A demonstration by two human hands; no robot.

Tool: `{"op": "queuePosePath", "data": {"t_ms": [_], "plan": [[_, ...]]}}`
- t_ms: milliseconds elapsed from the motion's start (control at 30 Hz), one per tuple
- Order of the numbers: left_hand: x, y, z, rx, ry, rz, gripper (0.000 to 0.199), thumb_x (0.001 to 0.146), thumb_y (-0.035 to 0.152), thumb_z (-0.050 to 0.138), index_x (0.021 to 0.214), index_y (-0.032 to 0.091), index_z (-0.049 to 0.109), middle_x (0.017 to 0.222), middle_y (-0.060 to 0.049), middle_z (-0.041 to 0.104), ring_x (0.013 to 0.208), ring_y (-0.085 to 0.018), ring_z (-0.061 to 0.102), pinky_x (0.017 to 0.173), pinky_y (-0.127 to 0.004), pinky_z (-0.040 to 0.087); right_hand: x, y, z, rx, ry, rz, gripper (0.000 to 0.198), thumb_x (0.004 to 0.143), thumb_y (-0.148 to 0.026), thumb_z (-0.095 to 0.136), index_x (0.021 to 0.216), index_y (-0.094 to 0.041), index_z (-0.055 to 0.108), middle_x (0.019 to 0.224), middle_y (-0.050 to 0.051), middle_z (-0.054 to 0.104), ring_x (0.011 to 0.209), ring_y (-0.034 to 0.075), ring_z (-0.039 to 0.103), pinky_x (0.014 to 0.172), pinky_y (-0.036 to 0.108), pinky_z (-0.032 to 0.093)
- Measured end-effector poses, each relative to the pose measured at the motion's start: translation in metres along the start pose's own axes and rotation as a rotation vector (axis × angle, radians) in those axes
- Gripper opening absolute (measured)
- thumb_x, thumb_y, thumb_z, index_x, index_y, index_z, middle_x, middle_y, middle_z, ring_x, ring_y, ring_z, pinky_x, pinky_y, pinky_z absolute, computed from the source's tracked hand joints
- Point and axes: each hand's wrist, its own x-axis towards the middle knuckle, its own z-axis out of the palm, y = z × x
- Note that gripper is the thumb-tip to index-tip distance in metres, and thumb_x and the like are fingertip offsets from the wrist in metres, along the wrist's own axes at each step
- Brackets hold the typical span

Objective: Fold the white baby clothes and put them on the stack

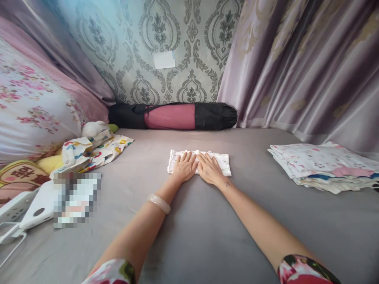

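Note:
A small white printed cloth point(221, 161), folded into a flat rectangle, lies on the grey bed sheet point(195, 228) in the middle. Both my palms press flat on it, side by side. My left hand point(185, 166) covers its left-centre part, fingers spread; a pale bangle point(159, 203) circles that wrist. My right hand point(209, 168) rests on the right-centre part, thumbs nearly touching. Neither hand grips anything.
A stack of folded printed cloths point(322, 165) sits at the right. Loose colourful garments point(94, 152) and a soft toy point(94, 128) lie at the left beside a floral pillow point(32, 106). A black and pink rolled bag point(173, 116) lies against the wall. A white power strip point(17, 209) is at the near left.

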Motion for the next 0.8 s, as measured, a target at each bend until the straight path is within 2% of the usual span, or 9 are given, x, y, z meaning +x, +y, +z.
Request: {"op": "queuePosePath", "data": {"t_ms": [267,400,600,733,800], "plan": [[0.003,0.004,-0.006,-0.069,-0.022,-0.056,0.05,0.1,0.04,0.024,0.145,0.021,0.036,0.155,-0.007,0.031,0.144,-0.026,0.023,0.115,-0.051,0.019,0.001,-0.001,0.001,-0.005,0.004,0.011,0.053,0.098,-0.03,0.025,0.149,-0.017,0.032,0.154,0.003,0.029,0.143,0.023,0.022,0.116,0.047,0.016],[0.003,0.004,-0.002,-0.101,0.049,-0.093,0.046,0.1,0.037,0.024,0.14,0.025,0.043,0.152,-0.005,0.037,0.142,-0.024,0.029,0.115,-0.05,0.022,-0.001,-0.004,0.0,0.004,0.019,0.028,0.053,0.097,-0.028,0.028,0.148,-0.016,0.035,0.154,0.004,0.031,0.142,0.022,0.022,0.116,0.045,0.015],[0.0,0.005,-0.005,-0.065,0.15,-0.064,0.044,0.1,0.035,0.024,0.136,0.022,0.046,0.147,-0.009,0.044,0.138,-0.022,0.036,0.112,-0.047,0.028,0.001,-0.002,-0.005,0.075,-0.007,0.042,0.053,0.095,-0.026,0.028,0.147,-0.015,0.036,0.154,0.004,0.031,0.143,0.022,0.021,0.117,0.046,0.015],[0.0,0.007,-0.013,-0.045,0.239,-0.077,0.043,0.1,0.032,0.025,0.134,0.019,0.048,0.143,-0.01,0.049,0.137,-0.023,0.037,0.114,-0.045,0.025,0.006,-0.005,-0.01,0.093,0.04,0.056,0.053,0.096,-0.024,0.024,0.147,-0.014,0.035,0.153,0.005,0.031,0.144,0.021,0.019,0.117,0.049,0.011],[0.0,0.009,-0.013,-0.048,0.224,-0.06,0.044,0.099,0.03,0.026,0.136,0.018,0.046,0.144,-0.009,0.049,0.139,-0.022,0.035,0.115,-0.045,0.023,0.008,-0.008,-0.009,0.084,0.064,0.026,0.053,0.097,-0.025,0.024,0.146,-0.012,0.037,0.152,0.007,0.033,0.143,0.021,0.02,0.118,0.047,0.008]]}}
